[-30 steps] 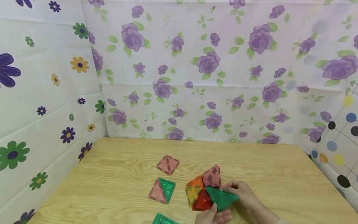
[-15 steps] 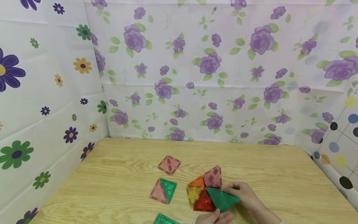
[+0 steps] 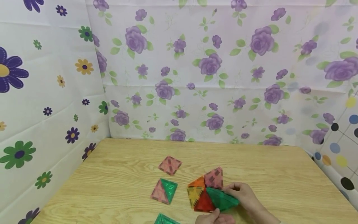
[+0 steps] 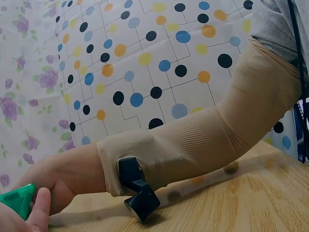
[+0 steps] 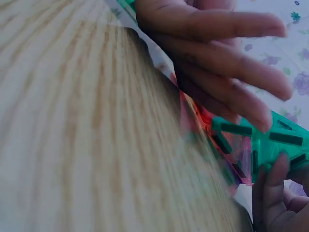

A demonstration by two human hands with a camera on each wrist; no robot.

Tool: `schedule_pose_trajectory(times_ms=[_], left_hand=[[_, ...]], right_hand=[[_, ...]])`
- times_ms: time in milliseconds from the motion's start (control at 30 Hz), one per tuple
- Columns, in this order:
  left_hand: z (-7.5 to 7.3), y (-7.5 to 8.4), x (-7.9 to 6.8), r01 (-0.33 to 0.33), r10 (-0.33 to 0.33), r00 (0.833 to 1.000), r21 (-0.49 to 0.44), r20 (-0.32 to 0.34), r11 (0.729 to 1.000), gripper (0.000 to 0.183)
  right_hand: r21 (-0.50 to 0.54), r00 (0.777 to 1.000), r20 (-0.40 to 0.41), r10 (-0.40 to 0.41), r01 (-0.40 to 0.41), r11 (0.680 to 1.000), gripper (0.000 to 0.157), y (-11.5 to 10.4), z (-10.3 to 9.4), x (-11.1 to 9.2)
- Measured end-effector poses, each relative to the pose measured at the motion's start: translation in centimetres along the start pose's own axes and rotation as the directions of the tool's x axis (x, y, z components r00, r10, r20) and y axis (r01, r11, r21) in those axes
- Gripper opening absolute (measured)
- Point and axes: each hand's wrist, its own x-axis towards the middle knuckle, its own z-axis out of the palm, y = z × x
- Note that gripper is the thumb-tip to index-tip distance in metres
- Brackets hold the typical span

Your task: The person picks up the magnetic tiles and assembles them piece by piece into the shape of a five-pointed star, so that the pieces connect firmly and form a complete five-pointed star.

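Observation:
In the head view, a translucent green triangular magnetic tile piece stands tilted beside a flat group of tiles: red, yellow, orange and pink. My right hand pinches the green piece at its right side; the right wrist view shows dark magnet strips along the piece's edges. From below, the thumb of my left hand touches its lower corner. The fingers of my left hand look straight and spread in the right wrist view.
Left of the group lie a pink square, a pink-and-green pair and another green tile at the bottom edge. The wooden table ends at flowered cloth behind and on the left. Dotted cloth hangs at the right.
The green piece has tilted, with a wider band showing along its upper edge. My left fingers have shifted slightly below it. My right hand keeps its hold; the head view has moved a little.

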Motion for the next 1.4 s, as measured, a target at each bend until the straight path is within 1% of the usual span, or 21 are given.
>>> schedule_pose_trajectory(times_ms=[100,233,367,433,533,633,700,767,833,867,900,967,1000,1033,1067,1100,1133,1167,1267,1333,1400], left_hand=[[0.1,0.1,0.1,0.008,-0.008,1.000,-0.014,0.000,1.000,0.043],[0.4,0.1,0.3,0.010,-0.012,0.999,-0.055,-0.044,0.998,0.039],[0.3,0.1,0.4,0.009,-0.012,0.999,-0.061,-0.038,0.998,0.038],[0.2,0.0,0.3,0.015,-0.015,1.000,0.000,-0.023,1.000,0.039],[0.2,0.0,0.0,0.030,-0.026,0.999,0.108,-0.039,0.994,0.037],[0.6,0.4,-0.5,0.030,-0.012,0.996,0.196,-0.093,0.980,0.029],[0.7,1.0,-1.1,0.012,0.023,0.992,0.281,-0.122,0.960,0.023],[0.3,1.8,-1.9,-0.023,0.061,0.994,0.379,-0.087,0.925,0.020],[-0.5,2.7,-2.7,-0.082,0.083,0.996,0.466,0.018,0.881,0.021],[-1.0,3.3,-3.0,-0.123,0.097,0.992,0.510,0.078,0.851,0.022],[-1.6,3.8,-3.4,-0.172,0.102,0.982,0.531,0.159,0.830,0.024],[-2.7,4.9,-4.2,-0.251,0.100,0.952,0.545,0.290,0.800,0.028],[-3.2,5.5,-4.6,-0.283,0.101,0.937,0.558,0.334,0.780,0.029],[-3.6,6.0,-5.1,-0.323,0.111,0.922,0.576,0.372,0.751,0.029],[-4.0,6.5,-5.6,-0.352,0.117,0.911,0.595,0.397,0.723,0.028],[-4.3,6.9,-6.1,-0.373,0.123,0.904,0.613,0.410,0.697,0.028],[-4.6,7.4,-6.6,-0.384,0.128,0.904,0.642,0.409,0.663,0.027],[-4.9,7.9,-7.1,-0.400,0.141,0.903,0.671,0.407,0.624,0.025],[-6.1,9.1,-8.4,-0.447,0.178,0.892,0.748,0.415,0.492,0.027],[-7.0,9.8,-9.0,-0.496,0.213,0.868,0.790,0.448,0.360,0.031],[-8.1,10.3,-9.5,-0.543,0.246,0.834,0.810,0.493,0.219,0.037]], right_hand=[[-0.016,1.000,-0.011,0.007,-0.007,1.000,0.023,-0.1,0.1,-0.1],[-0.067,0.999,-0.036,0.002,-0.005,0.998,0.024,-0.3,0.2,-0.3],[-0.103,0.998,-0.066,0.007,-0.014,0.995,0.024,-0.2,0.2,-0.3],[-0.109,0.998,-0.065,0.009,-0.016,0.994,0.025,-0.1,0.1,-0.3],[-0.118,0.998,-0.061,0.009,-0.016,0.993,0.025,-0.1,-0.1,-0.4],[-0.136,0.998,-0.055,0.006,-0.013,0.991,0.026,-0.4,-0.4,-0.6],[-0.154,0.998,-0.057,-0.011,0.002,0.988,0.026,-0.9,-0.6,-0.8],[-0.161,0.998,-0.067,-0.022,0.011,0.987,0.029,-1.5,-0.7,-1.1],[-0.158,0.996,-0.084,-0.036,0.023,0.987,0.032,-2.3,-0.8,-1.4],[-0.150,0.995,-0.096,-0.038,0.023,0.988,0.033,-2.8,-0.9,-1.5],[-0.143,0.993,-0.106,-0.044,0.028,0.989,0.034,-3.2,-0.9,-1.7],[-0.135,0.991,-0.122,-0.056,0.039,0.990,0.034,-4.0,-0.8,-2.1],[-0.137,0.990,-0.130,-0.061,0.043,0.990,0.033,-4.3,-0.8,-2.3],[-0.139,0.988,-0.136,-0.069,0.050,0.989,0.032,-4.7,-0.7,-2.5],[-0.143,0.987,-0.141,-0.079,0.058,0.988,0.031,-5.1,-0.6,-2.7],[-0.152,0.985,-0.147,-0.089,0.067,0.986,0.030,-5.4,-0.5,-3.0],[-0.160,0.983,-0.154,-0.103,0.078,0.984,0.029,-5.6,-0.3,-3.3],[-0.171,0.979,-0.163,-0.120,0.092,0.981,0.028,-6.0,-0.1,-3.5],[-0.185,0.969,-0.179,-0.172,0.138,0.973,0.025,-6.8,0.8,-4.4],[-0.187,0.961,-0.183,-0.209,0.175,0.967,0.023,-7.3,1.4,-5.0],[-0.176,0.955,-0.184,-0.234,0.202,0.963,0.022,-7.7,2.0,-5.5]])
